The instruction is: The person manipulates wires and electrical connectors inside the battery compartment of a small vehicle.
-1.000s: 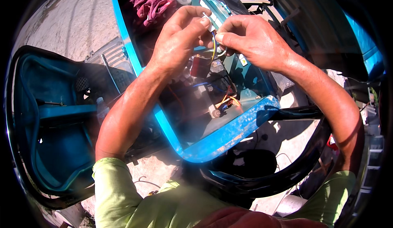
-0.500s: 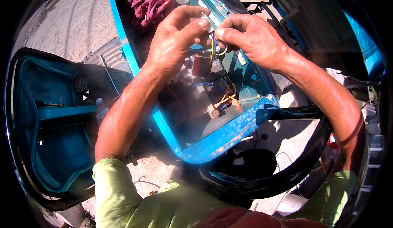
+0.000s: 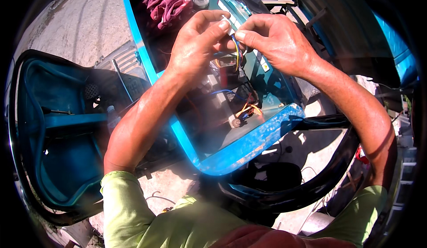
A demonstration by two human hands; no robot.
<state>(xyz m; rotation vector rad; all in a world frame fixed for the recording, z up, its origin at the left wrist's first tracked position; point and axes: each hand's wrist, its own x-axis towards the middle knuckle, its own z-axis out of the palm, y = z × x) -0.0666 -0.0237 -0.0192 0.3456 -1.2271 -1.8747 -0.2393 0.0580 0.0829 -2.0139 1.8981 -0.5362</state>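
Note:
Above an open blue metal compartment (image 3: 187, 146), both my hands meet at a small white wire connector (image 3: 230, 29). My left hand (image 3: 195, 41) pinches the connector between thumb and fingers. Several thin wires (image 3: 239, 56), blue, yellow and dark, hang from it. My right hand (image 3: 278, 43) is closed with thumb and forefinger at the wires, right beside the connector; its other fingers are partly hidden. Lower in the compartment lie loose orange-tipped wires (image 3: 249, 110) and a blue wire (image 3: 221, 91), next to a grey metal bar (image 3: 224, 108).
A crumpled red patterned cloth (image 3: 167, 8) and a round can (image 3: 201, 1) sit at the compartment's far end. At left is a blue moulded panel (image 3: 62, 154) with a plastic bottle (image 3: 113, 116) beside it. A black curved bar (image 3: 307, 194) runs below my right arm.
The view has shifted slightly, so the compartment appears a little further right. Both hands keep their grip at the connector and wires, and the hanging wires have swung a bit right.

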